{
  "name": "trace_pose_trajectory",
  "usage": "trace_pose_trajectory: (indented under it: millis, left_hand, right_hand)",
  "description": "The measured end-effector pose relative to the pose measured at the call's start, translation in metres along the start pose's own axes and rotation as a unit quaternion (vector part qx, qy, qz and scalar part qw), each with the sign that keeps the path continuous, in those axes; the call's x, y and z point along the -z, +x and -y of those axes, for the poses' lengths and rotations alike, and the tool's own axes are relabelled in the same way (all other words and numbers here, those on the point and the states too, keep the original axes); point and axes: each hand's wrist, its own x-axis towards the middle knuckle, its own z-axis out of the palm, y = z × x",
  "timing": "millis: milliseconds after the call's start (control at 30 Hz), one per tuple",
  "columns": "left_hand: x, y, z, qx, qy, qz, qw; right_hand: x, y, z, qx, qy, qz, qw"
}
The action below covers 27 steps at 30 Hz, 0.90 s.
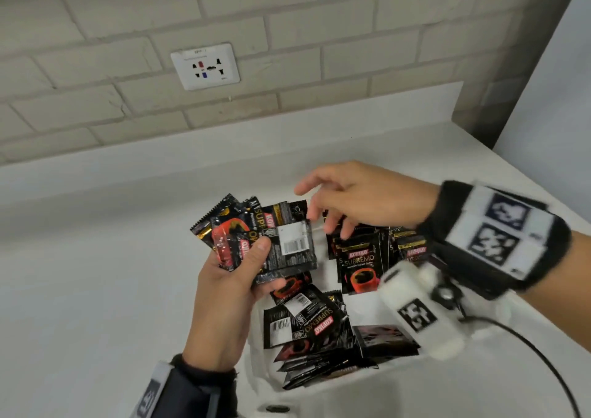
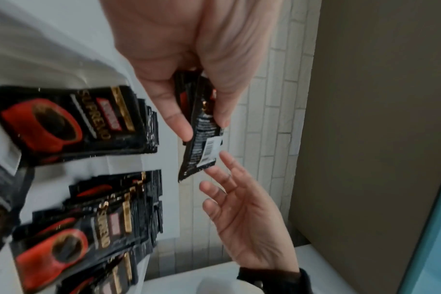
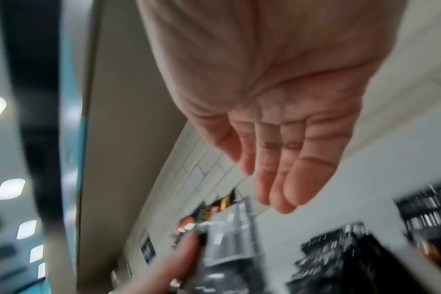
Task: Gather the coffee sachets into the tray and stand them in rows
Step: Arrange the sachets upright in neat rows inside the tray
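sachets (image 1: 358, 260): black, red cup, gold | tray (image 1: 351, 395): white | wall (image 1: 128, 17): beige brick

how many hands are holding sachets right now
1. The left hand grips a fanned bunch of sachets; the right hand hovers open beside it, holding nothing.

Even, soft indoor light fills all three views with only faint shadows, while motion blur smears the right hand (image 1: 361, 200) and its black wrist strap (image 1: 499, 238), wide-angle distortion bends the edges, and the right wrist view is heavily blurred.
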Motion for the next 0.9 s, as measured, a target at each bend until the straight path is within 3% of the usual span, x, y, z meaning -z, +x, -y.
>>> trace_pose_trajectory:
  millis: [67, 233, 433, 500, 600, 700, 900]
  left_hand:
    - [-0.01, -0.004, 0.004, 0.012, -0.006, 0.013, 1.0]
    - [-0.033, -0.013, 0.014, 0.05, -0.039, 0.037, 0.997]
    - [-0.032, -0.016, 0.016, 0.098, -0.055, 0.02, 0.993]
    - [-0.03, -0.016, 0.017, 0.104, -0.037, 0.017, 0.994]
    - [-0.03, -0.019, 0.02, 0.116, -0.003, 0.037, 0.993]
    - [-0.036, -0.022, 0.023, 0.113, 0.024, 0.054, 0.992]
    - [-0.047, -0.026, 0.022, 0.088, 0.022, 0.071, 0.993]
  right_hand:
    - [-0.004, -0.018, -0.007, -0.008, 0.066, 0.006, 0.998]
    - [-0.017, -0.037, -0.037, -0.011, 0.024, -0.09, 0.996]
    - [-0.009, -0.062, -0.054, -0.015, 0.055, -0.132, 0.99]
    - [-0.006, -0.07, -0.061, 0.019, 0.078, -0.211, 0.974]
    - [-0.006, -0.083, -0.07, 0.167, 0.054, -0.33, 0.928]
    - [-0.015, -0.087, -0.082, 0.269, -0.06, -0.314, 0.909]
    - [-0.026, -0.084, -0.099, 0.28, -0.108, -0.314, 0.901]
